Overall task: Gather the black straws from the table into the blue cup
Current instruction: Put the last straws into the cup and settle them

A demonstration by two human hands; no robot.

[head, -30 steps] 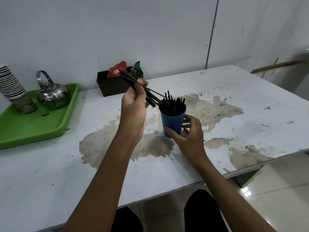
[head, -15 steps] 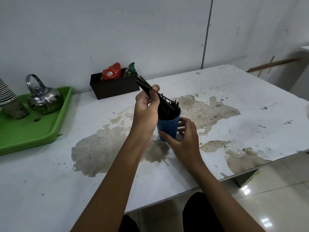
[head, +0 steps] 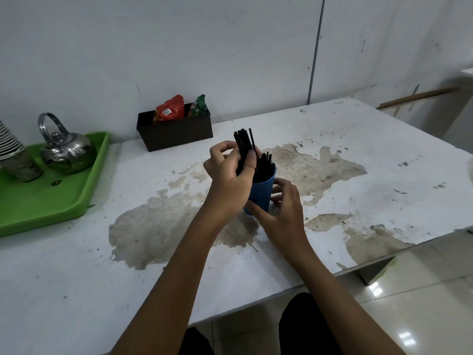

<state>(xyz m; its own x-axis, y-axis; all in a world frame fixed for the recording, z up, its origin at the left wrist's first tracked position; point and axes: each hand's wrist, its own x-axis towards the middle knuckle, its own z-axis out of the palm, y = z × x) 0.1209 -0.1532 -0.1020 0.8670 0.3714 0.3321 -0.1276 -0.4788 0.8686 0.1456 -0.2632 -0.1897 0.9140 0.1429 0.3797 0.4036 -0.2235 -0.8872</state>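
Since the earlier frame the bundle of thin black plastic straws [head: 243, 147] has swung from a slant toward 10 o'clock to near upright, and the left hand [head: 230, 170] has come in tight against the rim of the small blue plastic cup [head: 261, 193].

Grip state: left hand closed round the bundle, thumb pressed across the front of it, free ends sticking up toward 12 o'clock. Lower ends are hidden behind the hand; cannot tell whether they are already inside the rim. Right hand [head: 279, 208] curls round the cup from 4 o'clock, thumb on the near wall, fingers on the far side, holding it down on the stained white surface [head: 358, 201].

Cup stands near the middle of the surface, already crowded with dark straws [head: 265, 162] that fan toward 1 o'clock.

Step in hand, as judged: seating this bundle in the cup. Notes for doing it well:
- Keep the bundle vertical and the tips level before loosening the fingers, so that none catches on the rim.
- Aim for the open gap at the 9 o'clock side of the cup, away from the fanned straws.
- Keep the right hand firm; a full cup with tall contents probably tips easily.
- Let the straws slide down through slack fingers, not drop.

No loose straws visible elsewhere on the surface.
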